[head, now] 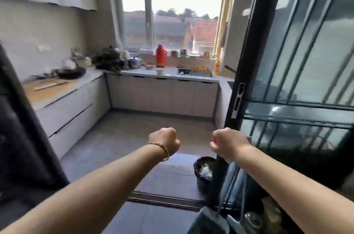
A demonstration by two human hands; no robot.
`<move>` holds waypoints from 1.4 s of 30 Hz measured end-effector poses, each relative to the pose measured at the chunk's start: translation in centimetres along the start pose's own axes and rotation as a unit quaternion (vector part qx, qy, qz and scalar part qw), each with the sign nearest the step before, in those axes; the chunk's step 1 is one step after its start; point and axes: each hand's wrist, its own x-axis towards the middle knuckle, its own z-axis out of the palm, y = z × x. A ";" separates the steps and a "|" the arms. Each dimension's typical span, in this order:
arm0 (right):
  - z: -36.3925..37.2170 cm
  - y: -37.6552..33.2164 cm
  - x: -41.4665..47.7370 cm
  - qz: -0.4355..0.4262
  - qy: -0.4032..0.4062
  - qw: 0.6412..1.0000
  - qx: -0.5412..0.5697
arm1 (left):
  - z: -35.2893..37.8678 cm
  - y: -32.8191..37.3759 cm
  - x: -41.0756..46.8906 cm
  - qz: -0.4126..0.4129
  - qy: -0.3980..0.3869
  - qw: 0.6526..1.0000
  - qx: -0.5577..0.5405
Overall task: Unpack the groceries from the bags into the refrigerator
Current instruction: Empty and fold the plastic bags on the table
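Both arms are stretched out over the grey kitchen floor (122, 138). The left hand (165, 142), just left of 6 o'clock, is clenched into a fist with its back to the camera. A thin bracelet (162, 150) sits on the wrist, and nothing shows in that fist. The right hand (229, 143), at 5 o'clock, is clenched too. Thin, blurred handles run straight down from it to a bag (209, 220) hanging at the bottom edge, between 5 and 6 o'clock. What's inside the bag is too blurred to tell.

Right beside that hand, filling 3 o'clock, stands a dark-framed glass door (298, 61). A dark round bin (203, 170) sits on the floor by the door's foot, with something white inside.

Up at 12 o'clock there's a bright window (172, 4) above a cluttered counter (168, 74). A red flask (161, 58) stands on the counter. At 10 o'clock there's a black pan (70, 73), with a wooden cutting board (47, 88) closer in at 9. A tall dark panel (21, 128) fills the left edge, and I can't tell what it is.
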 end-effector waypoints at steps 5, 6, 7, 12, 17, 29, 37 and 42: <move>0.8 -16.1 -0.6 -0.181 -0.009 0.983 -0.003 | -3.1 -15.5 -10.2 -0.176 0.006 0.984 0.035; 0.8 -19.6 -1.0 -0.216 -0.009 0.976 0.000 | -3.8 -18.4 -12.7 -0.213 0.007 0.976 0.034; 0.8 -23.2 -1.6 -0.250 -0.007 0.968 0.002 | -4.6 -21.2 -15.3 -0.248 0.010 0.968 0.033; 0.6 -42.2 -7.3 -0.405 0.004 0.914 0.000 | -8.4 -34.0 -30.1 -0.400 0.040 0.915 0.028; 0.1 -61.0 -15.0 -0.490 -0.008 0.872 0.014 | -12.2 -46.0 -44.2 -0.508 0.082 0.857 0.037; 0.8 -92.3 -24.3 -0.612 -0.022 0.788 0.059 | -16.9 -67.3 -64.0 -0.629 0.115 0.769 0.012; 3.7 -110.7 -20.3 -0.640 -0.013 0.764 0.080 | -16.7 -83.6 -66.0 -0.679 0.169 0.714 -0.006; 5.1 -122.1 -17.2 -0.663 -0.014 0.747 0.042 | -18.0 -93.3 -65.5 -0.693 0.183 0.698 -0.014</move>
